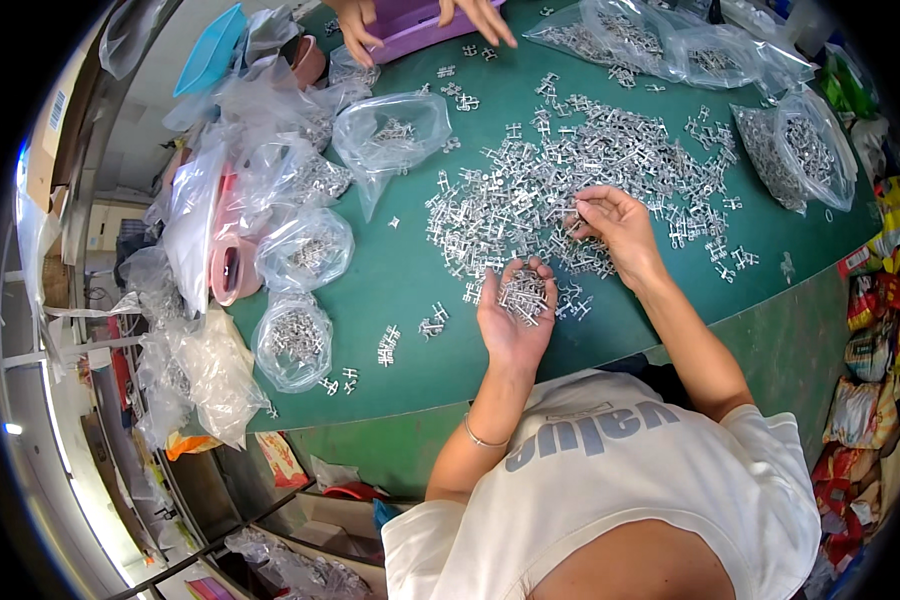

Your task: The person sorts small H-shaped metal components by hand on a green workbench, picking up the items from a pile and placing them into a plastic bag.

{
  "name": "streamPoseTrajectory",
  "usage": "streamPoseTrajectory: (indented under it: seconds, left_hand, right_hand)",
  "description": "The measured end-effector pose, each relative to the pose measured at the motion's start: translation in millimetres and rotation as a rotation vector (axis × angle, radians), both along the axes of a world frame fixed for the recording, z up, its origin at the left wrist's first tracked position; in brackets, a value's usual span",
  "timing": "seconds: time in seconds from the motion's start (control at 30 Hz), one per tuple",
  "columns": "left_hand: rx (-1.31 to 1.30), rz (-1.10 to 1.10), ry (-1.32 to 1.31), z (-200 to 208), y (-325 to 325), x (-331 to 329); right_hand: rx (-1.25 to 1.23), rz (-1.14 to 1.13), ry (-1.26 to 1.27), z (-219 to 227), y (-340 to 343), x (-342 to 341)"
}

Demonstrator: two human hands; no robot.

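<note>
1. Left hand (511,325): palm up at the near edge of the main pile, fingers curled around a handful of small silvery metal fittings (523,297). Thin metal bracelet (484,441) on that wrist.
2. Right hand (618,228): over the pile, ahead and to the right of my left, thumb and fingertips bent in close to each other. Can't tell if a fitting is pinched between them. My two hands are apart.
3. Main pile of H-shaped metal fittings (610,150): spread loose across the middle of the green table (400,275), right in front of me. Strays around it, plus small clusters to the left, e.g. a short row of fittings (388,345).
4. Left side: clear plastic bags with fittings in them, the nearest bag (293,342) close to the table edge. Pink container (233,271) beside the bags, light-blue tray (210,50) farther back.
5. Right side: open clear bag of fittings (808,150) near the table edge; more clear bags (620,42) along the far right.
6. Across the table: co-worker's hands (356,28) at a purple tray (415,28), well apart from mine.
</note>
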State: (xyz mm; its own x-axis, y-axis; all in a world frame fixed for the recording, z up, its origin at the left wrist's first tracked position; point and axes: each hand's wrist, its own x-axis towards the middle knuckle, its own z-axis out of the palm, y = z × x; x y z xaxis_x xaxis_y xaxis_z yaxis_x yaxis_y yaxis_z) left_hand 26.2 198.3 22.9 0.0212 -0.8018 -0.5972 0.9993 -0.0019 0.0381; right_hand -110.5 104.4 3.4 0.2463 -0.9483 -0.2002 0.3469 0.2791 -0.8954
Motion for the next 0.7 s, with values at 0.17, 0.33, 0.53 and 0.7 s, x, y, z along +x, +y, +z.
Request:
streamPoseTrajectory:
  seconds: [0.17,0.33,0.53,0.7]
  left_hand:
    - [-0.205,-0.05,0.058,-18,2,4]
    - [-0.174,-0.009,0.024,-10,-3,0]
    - [-0.292,0.039,-0.318,-6,-17,-24]
    - [-0.459,-0.005,-1.353,-15,-26,-45]
  right_hand:
    - [-0.423,-0.076,0.518,-5,-7,-7]
    - [-0.507,-0.089,0.658,25,11,-7]
    - [0.026,-0.081,-0.228,6,44,29]
    - [0.057,-0.16,-0.322,11,47,39]
